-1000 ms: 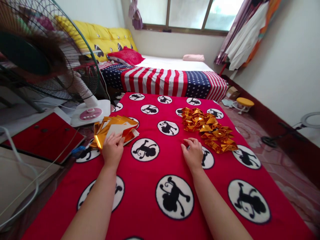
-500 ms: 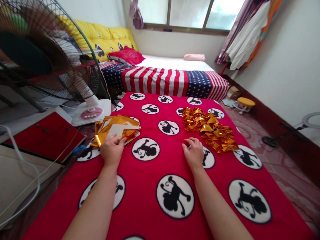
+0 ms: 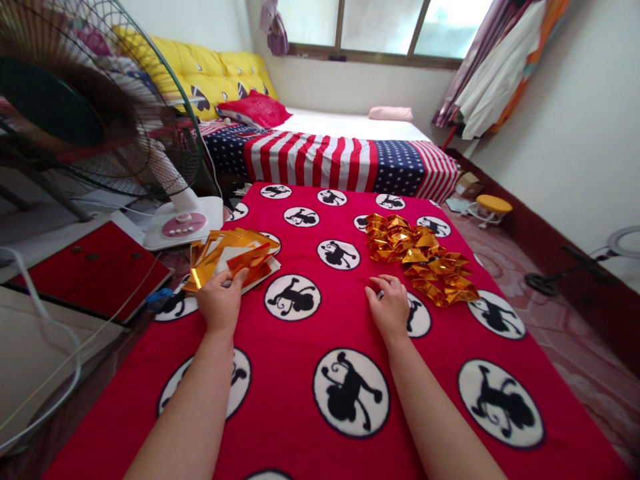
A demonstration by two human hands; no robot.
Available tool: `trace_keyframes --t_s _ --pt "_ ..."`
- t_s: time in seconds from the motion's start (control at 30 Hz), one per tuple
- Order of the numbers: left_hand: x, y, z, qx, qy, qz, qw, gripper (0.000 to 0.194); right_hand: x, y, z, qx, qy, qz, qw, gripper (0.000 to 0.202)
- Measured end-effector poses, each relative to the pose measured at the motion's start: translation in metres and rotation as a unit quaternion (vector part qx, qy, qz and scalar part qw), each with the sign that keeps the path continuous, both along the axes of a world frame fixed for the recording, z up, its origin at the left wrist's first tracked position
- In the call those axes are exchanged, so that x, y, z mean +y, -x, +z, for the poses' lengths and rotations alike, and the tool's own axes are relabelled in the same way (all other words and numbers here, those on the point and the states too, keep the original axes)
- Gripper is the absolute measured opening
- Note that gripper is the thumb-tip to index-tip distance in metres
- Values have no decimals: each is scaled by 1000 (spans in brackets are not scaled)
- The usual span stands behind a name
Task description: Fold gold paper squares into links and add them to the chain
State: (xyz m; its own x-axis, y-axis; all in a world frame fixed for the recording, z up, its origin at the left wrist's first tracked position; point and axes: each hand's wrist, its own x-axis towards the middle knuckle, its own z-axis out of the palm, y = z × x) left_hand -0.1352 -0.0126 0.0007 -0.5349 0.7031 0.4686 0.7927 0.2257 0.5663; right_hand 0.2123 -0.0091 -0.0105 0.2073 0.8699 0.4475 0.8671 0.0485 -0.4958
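Note:
My left hand (image 3: 220, 300) pinches a gold foil paper sheet (image 3: 250, 261) between thumb and fingers. This sheet is tilted up over a loose stack of gold and white foil papers (image 3: 205, 257) at the left of the red cloth. My right hand (image 3: 389, 303) rests on the cloth, loosely curled, thumb apart from the fingers, with nothing in it. A dark ring shows on one of its fingers. Just beyond it, to the right, lie several folded gold foil ingots (image 3: 423, 259) in rows.
The red cloth (image 3: 280, 400) with monkey prints covers the table. A running fan (image 3: 185, 220) stands at the left, beside a red panel (image 3: 95, 267) and cables. Behind is a bed (image 3: 320, 160) with a flag-patterned cover. A yellow stool (image 3: 494, 203) stands on the floor at the right.
My left hand has closed on the top paper and tilted it, so its gold face now shows where white did. My right hand is in the same place.

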Motion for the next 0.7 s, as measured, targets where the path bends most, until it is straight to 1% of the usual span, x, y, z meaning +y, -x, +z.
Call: trace_keyframes --t_s 0.17,0.4,0.47,0.53,0.6,0.63,0.67,0.7 --pt "2 0 -1 14 11 32 999 37 0 0 1 4 3 -2 1000 23" --pt "3 2 -6 -14 29 39 999 41 0 0 0 10 3 0 1000 23" --pt "1 2 -4 -17 -13 20 1000 39 0 -1 -1 13 1 5 1000 23" --pt "-4 0 0 -11 -97 -8 995 38 0 -2 -1 16 -1 9 1000 24" --pt "-12 -7 7 -11 -189 -38 981 39 0 -1 -1 18 -4 9 1000 24" --pt "-16 -13 10 -27 -208 -52 976 39 0 -1 -1 19 -4 9 1000 24" --pt "-19 -21 14 -62 -217 -53 973 41 -1 -1 -1 20 -4 8 1000 24" --pt "-23 -32 17 -118 -229 -50 965 42 -1 0 0 20 -4 8 1000 24"
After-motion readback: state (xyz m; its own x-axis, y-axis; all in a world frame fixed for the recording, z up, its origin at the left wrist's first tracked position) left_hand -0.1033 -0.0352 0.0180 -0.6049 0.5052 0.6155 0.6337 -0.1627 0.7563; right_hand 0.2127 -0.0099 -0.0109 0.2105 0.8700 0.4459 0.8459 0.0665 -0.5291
